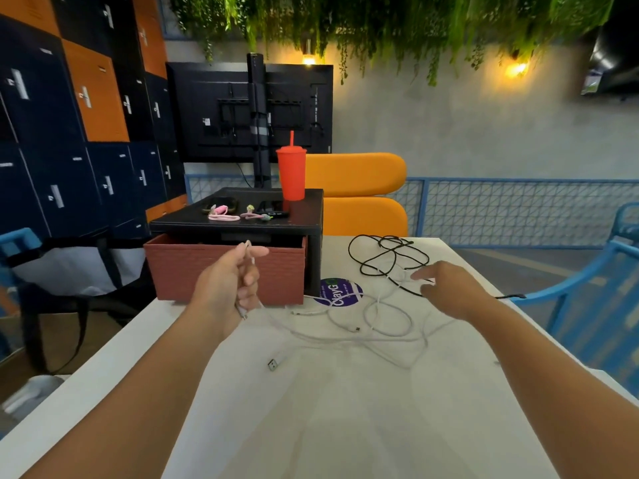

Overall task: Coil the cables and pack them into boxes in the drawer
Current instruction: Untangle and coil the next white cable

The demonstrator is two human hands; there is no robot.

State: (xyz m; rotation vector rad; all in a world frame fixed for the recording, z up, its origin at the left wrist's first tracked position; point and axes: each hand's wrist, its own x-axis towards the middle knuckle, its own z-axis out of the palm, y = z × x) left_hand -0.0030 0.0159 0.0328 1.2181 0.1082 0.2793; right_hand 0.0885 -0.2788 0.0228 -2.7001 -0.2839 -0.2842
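My left hand [230, 283] is raised in front of the reddish-brown drawer [193, 267] and is shut on one end of a white cable [370, 326]. That cable trails down to a loose tangle of white cables on the white table [345, 409]. A USB plug [273, 364] lies on the table nearer to me. My right hand [446, 288] hovers with fingers spread over the spot where the white cables meet a black cable [387, 254]. The drawer sits under a black stand [242, 216], pulled slightly out; its inside is hidden.
On the black stand are a red cup with a straw [291, 174], small pink coiled cables [224, 216] and dark items. A round purple sticker [340, 292] lies beside the stand. Blue chairs [587, 295] flank the table; a monitor's back [249, 112] stands behind.
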